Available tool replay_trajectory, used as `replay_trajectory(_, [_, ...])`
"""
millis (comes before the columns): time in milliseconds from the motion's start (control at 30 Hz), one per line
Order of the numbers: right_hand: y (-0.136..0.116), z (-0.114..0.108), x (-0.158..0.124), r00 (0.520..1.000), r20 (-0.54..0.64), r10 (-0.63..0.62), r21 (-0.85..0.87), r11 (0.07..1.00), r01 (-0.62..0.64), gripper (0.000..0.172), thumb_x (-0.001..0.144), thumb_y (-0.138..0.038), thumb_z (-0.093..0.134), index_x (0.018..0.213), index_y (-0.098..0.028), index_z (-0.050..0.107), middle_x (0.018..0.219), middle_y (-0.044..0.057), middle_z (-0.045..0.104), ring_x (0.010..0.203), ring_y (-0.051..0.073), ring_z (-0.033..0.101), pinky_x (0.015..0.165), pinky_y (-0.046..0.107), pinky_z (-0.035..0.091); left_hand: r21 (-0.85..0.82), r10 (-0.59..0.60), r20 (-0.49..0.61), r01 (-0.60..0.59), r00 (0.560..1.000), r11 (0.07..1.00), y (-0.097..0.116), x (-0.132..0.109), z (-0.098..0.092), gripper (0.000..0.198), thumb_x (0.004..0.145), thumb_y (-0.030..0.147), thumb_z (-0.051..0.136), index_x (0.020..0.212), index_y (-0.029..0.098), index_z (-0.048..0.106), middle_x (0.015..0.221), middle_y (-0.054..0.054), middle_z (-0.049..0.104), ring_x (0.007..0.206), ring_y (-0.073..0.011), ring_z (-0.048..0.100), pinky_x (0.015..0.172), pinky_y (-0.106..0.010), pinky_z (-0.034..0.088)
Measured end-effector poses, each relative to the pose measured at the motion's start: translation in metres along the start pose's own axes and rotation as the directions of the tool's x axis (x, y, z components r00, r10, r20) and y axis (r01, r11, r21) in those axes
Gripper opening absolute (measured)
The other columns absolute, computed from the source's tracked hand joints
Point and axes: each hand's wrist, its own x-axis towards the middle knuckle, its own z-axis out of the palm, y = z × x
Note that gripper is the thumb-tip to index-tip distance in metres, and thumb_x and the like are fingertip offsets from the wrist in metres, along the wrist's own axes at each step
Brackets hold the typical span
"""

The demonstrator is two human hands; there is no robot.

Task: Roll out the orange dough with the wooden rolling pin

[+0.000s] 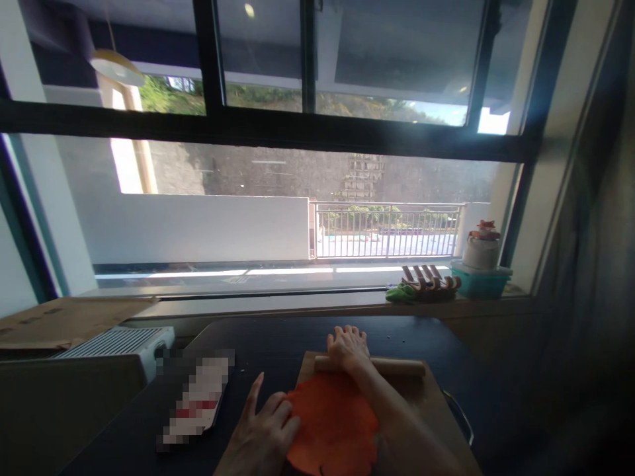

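A flat sheet of orange dough (333,423) lies on a wooden board (427,396) on a dark table (268,344). My right hand (348,349) rests palm-down on a wooden rolling pin (397,365) at the far edge of the dough, fingers stretched over it. My left hand (262,430) lies flat at the dough's left edge, fingers spread, pressing on the dough and board.
A pixelated packet (196,400) lies left of the board. A white heater (124,344) and cardboard (59,320) sit at the left. On the window sill stand a teal tub with a pot (480,264) and a wooden rack (429,281). A metal handle (459,413) shows right of the board.
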Motion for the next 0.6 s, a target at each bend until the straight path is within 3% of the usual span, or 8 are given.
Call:
replay_trajectory(100, [-0.002, 0.002, -0.016, 0.999, -0.025, -0.038, 0.004, 0.999, 0.038, 0.038, 0.096, -0.04, 0.036, 0.112, -0.021, 0.064, 0.12, 0.013, 0.061, 0.116, 0.029, 0.05, 0.097, 0.046, 0.034, 0.001, -0.043, 0.026, 0.043, 0.999, 0.999, -0.004, 0.003, 0.0, 0.032, 0.081, 0.009, 0.041, 0.094, 0.023, 0.067, 0.103, -0.005, 0.067, 0.114, -0.0234, 0.054, 0.113, -0.061, 0.005])
replay_trajectory(300, [-0.005, 0.007, -0.059, 0.98, -0.119, -0.157, 0.004, 0.987, 0.159, 0.037, 0.097, -0.036, 0.032, 0.11, -0.023, 0.064, 0.125, 0.011, 0.059, 0.123, 0.028, 0.044, 0.104, 0.046, 0.027, -0.053, -0.012, 0.013, 0.013, 1.0, 0.999, -0.003, 0.004, -0.005, 0.034, 0.076, 0.007, 0.043, 0.093, 0.024, 0.066, 0.102, -0.002, 0.067, 0.11, -0.0215, 0.056, 0.113, -0.06, 0.003])
replay_trajectory(433, [-0.003, 0.005, -0.035, 0.986, -0.11, -0.128, 0.016, 0.991, 0.13, 0.036, 0.098, -0.036, 0.033, 0.109, -0.023, 0.064, 0.123, 0.011, 0.059, 0.121, 0.028, 0.047, 0.102, 0.047, 0.029, -0.089, -0.019, 0.013, 0.02, 1.0, 0.996, -0.003, 0.007, -0.011, 0.043, 0.071, 0.003, 0.042, 0.097, 0.025, 0.067, 0.107, -0.002, 0.066, 0.11, -0.0196, 0.056, 0.113, -0.059, 0.007])
replay_trajectory(600, [0.002, 0.001, 0.008, 0.989, -0.136, -0.065, -0.015, 0.998, 0.063, 0.034, 0.098, -0.032, 0.035, 0.105, -0.017, 0.065, 0.114, 0.013, 0.063, 0.11, 0.027, 0.055, 0.094, 0.041, 0.035, -0.121, -0.022, 0.025, 0.025, 0.999, 0.992, -0.007, 0.026, -0.013, 0.041, 0.074, 0.006, 0.042, 0.097, 0.026, 0.069, 0.111, -0.004, 0.066, 0.111, -0.0198, 0.056, 0.114, -0.058, 0.004])
